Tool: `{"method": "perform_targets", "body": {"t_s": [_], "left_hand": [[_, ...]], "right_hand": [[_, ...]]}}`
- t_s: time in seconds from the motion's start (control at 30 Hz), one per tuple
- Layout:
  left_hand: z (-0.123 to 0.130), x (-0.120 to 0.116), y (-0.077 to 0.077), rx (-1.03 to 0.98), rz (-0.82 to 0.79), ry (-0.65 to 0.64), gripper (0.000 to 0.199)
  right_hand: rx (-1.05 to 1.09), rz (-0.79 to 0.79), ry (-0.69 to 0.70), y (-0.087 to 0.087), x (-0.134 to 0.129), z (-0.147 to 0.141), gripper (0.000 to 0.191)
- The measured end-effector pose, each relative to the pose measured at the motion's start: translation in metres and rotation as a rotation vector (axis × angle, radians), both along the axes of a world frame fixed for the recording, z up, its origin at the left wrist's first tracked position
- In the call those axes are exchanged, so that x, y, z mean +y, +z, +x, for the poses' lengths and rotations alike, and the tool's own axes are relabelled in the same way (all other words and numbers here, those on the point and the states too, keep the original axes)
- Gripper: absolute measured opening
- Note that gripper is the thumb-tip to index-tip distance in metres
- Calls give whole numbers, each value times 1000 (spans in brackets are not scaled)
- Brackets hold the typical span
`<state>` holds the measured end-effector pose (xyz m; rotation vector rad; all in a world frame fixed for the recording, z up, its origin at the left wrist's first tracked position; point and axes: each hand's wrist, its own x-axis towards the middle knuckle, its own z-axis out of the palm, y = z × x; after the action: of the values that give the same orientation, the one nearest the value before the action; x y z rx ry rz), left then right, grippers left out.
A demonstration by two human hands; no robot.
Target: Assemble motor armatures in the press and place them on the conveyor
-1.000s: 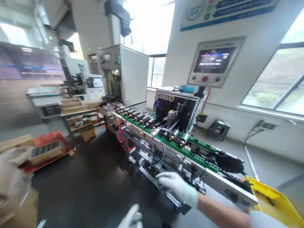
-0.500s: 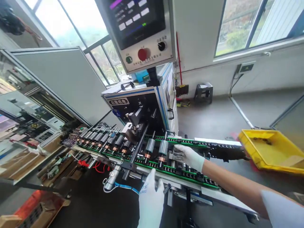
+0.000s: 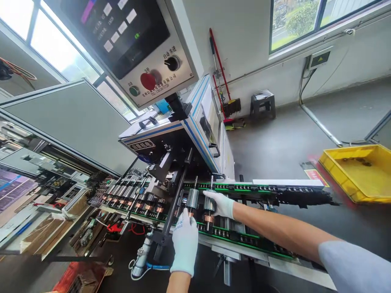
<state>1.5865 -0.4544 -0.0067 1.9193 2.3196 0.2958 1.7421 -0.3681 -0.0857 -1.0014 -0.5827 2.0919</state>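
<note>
Two motor armatures with ribbed steel cores and copper commutators lie across the green-edged chain conveyor in front of me. My left hand (image 3: 185, 234), in a white glove, has its thumb and finger closed about the commutator end of the left armature (image 3: 192, 198); the lower shaft is hidden by the fingers. Also gloved, my right hand (image 3: 222, 204) closes on the core of the right armature (image 3: 208, 218) from its right side, and some of its fingers are hidden. More armatures (image 3: 134, 191) lie in a row farther left on the conveyor.
A black bar (image 3: 175, 201) crosses the conveyor just left of my hands. Behind it stands a machine cabinet (image 3: 201, 126) with a control panel (image 3: 149, 81) overhanging. A yellow bin (image 3: 339, 171) is at right. An air cylinder (image 3: 142, 256) hangs below the conveyor.
My left hand has moved up to the left armature. My right hand has shifted left onto the right armature's core. The camera view has turned and come closer to the panel.
</note>
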Motion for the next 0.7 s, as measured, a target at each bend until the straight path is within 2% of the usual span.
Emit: {"method": "perform_targets", "body": {"t_s": [0.1,0.2,0.33,0.53,0.7], "left_hand": [[3,11,-3,116,-24,-44,50],[7,23,-4,214,-82,-71,51],[13,34,-6,319,-131,-104,51],[17,46,-17,321,-107,-113,54],[13,66,-20,259,-112,-16,54]], "right_hand": [[118,-156,-40,-7,4,-6,47],[103,-174,-108,-12,5,-8,48],[107,-183,-110,-14,3,-1,42],[115,-198,-130,-11,-3,15,31],[71,-202,-136,-5,-9,26,28]]}}
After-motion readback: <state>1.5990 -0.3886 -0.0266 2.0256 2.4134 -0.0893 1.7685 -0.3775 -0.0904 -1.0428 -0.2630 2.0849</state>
